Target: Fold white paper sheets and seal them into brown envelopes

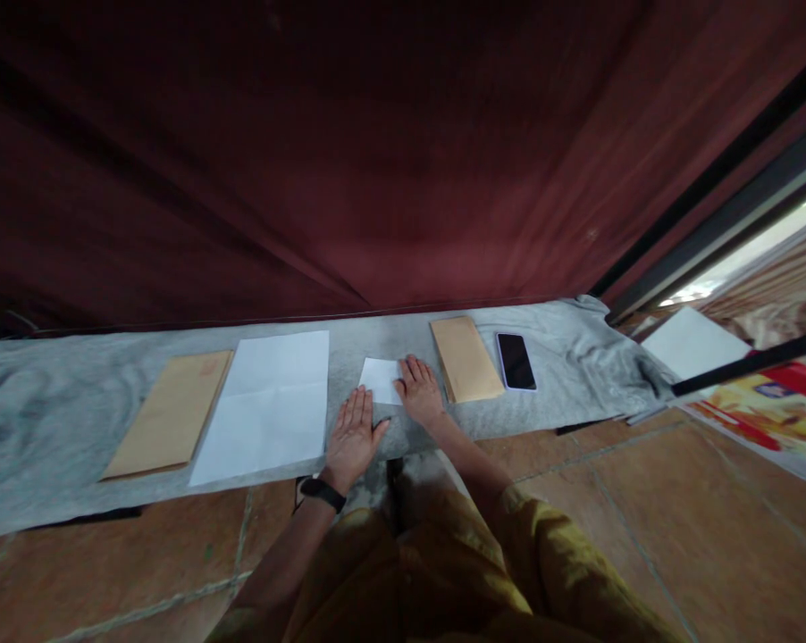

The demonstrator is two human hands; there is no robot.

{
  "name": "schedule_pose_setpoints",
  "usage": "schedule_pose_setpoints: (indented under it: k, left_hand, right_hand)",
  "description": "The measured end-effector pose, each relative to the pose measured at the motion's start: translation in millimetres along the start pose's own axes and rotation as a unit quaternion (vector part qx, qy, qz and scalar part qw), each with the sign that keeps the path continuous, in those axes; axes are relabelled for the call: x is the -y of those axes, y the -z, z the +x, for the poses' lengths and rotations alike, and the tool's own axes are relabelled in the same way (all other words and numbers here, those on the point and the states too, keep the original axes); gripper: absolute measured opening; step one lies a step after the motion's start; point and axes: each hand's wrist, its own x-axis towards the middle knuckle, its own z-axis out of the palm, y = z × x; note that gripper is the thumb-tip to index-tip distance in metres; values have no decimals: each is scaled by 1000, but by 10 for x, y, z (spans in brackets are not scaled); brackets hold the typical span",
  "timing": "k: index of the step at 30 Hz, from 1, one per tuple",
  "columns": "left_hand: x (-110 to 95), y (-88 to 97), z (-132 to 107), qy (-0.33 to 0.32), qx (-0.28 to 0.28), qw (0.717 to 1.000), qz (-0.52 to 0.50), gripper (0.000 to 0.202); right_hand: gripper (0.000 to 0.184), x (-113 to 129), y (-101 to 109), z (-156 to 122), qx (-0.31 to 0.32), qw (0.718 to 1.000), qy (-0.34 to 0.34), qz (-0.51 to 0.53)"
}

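Observation:
A small white folded paper [381, 379] lies flat on the grey cloth between my hands. My left hand [352, 438] is laid flat, its fingertips at the paper's lower left edge. Over the paper's right side rests my right hand [419, 389], fingers stretched out and palm down. Left of my hands is a larger white sheet [269, 402] with crease lines. A stack of brown envelopes [466, 359] sits just right of my right hand.
Another stack of brown envelopes [170, 413] lies at the left, touching the white sheet. A phone [516, 362] rests at the right. A dark red curtain [403, 179] hangs behind the grey cloth [577, 393]. A red and yellow box [778, 411] stands at the far right.

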Motion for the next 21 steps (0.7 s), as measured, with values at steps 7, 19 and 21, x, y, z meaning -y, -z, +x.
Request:
schedule_pose_setpoints:
  k: [7,19,21]
  left_hand:
    - [39,-11,26,-12,2,1000,2,75]
    - [61,-12,97,3,21,1000,-5,73]
    - [56,-9,115,7,13,1000,-13,73]
  right_hand:
    - [41,-32,264,248,74,997,-19,-16]
    - [21,-166,230,342,82,986,-102,98]
    - [19,-186,198,303,73,980,-118,141]
